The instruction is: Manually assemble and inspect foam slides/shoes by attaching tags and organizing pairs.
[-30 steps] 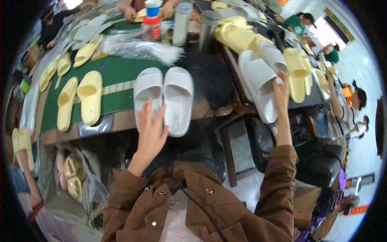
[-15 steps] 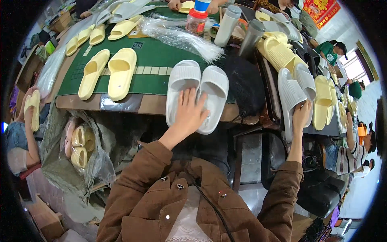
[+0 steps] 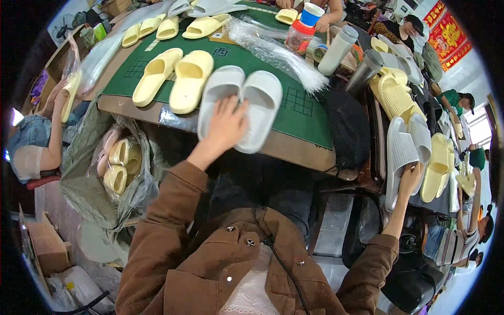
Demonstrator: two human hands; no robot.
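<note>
A pair of light grey slippers [image 3: 264, 100] is gripped by my left hand [image 3: 227, 122], its fingers spread over the inner sides of both. The pair is at the front edge of the green-matted table, its left slipper up against a yellow slipper [image 3: 191, 79]. Another yellow slipper [image 3: 156, 76] is on the mat just left of that one. Off to the right, my right hand [image 3: 411, 177] has its fingers closed at the inner edges of a second grey pair of slippers [image 3: 401, 149]. That pair stands by a yellow pair [image 3: 437, 165].
Clear plastic bags [image 3: 278, 52] are spread over the mat. A red-lidded jar [image 3: 300, 35], a white bottle [image 3: 338, 50] and a steel tumbler [image 3: 364, 71] stand farther back. A sack [image 3: 86, 176] with bagged slippers hangs below the table's left. At far left, a co-worker's hand [image 3: 58, 97] holds a yellow slipper.
My left hand has carried its grey pair leftward, up to the yellow pair. The view has shifted too. My right hand stays on its grey pair. The left co-worker's slipper now shows clear plastic above it.
</note>
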